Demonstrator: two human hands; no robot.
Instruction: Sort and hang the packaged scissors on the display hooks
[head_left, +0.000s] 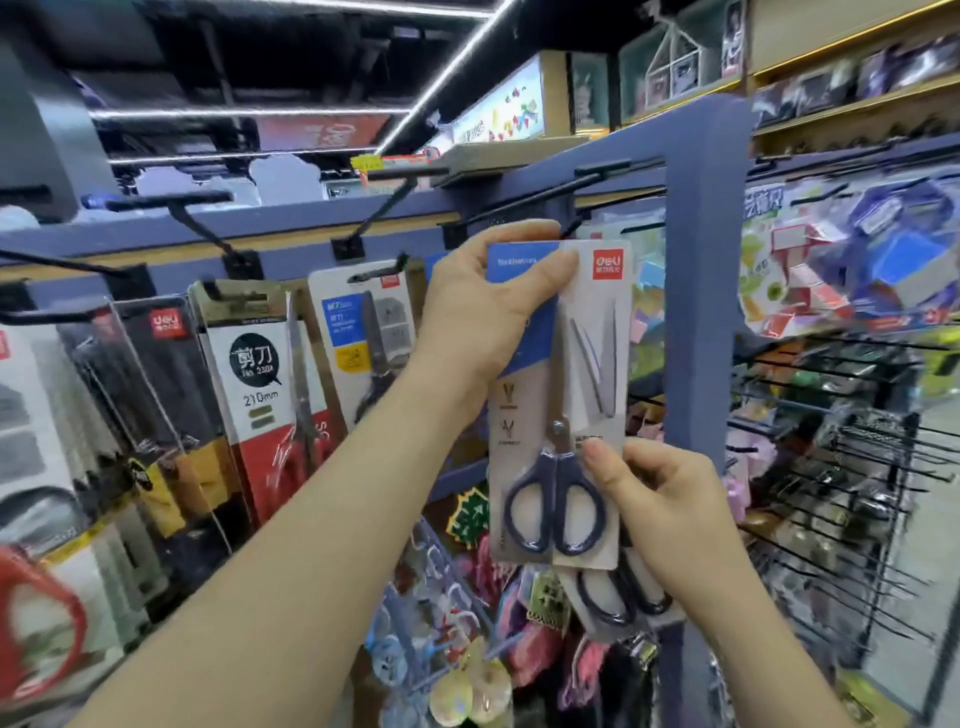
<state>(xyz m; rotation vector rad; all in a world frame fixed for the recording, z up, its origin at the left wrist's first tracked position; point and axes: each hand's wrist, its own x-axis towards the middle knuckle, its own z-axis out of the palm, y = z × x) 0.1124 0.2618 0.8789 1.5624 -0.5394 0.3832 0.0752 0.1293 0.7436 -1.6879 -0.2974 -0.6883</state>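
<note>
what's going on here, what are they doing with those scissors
A person at a shop rack holds a carded pack of blue-handled scissors up in front of the hooks. The left hand grips its top edge and the right hand pinches it near the handles; a second pack shows behind and below. It does not look hung yet. An empty hook juts out just above, and other scissor packs already hang to the left.

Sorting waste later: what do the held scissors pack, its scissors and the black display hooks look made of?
The scissors pack looks like matte printed card, perhaps under clear plastic, given a faint sheen. The handles: glossy dark blue plastic. The blades: grey metal, likely steel. The display hook: thin black rod, probably painted metal.
</note>
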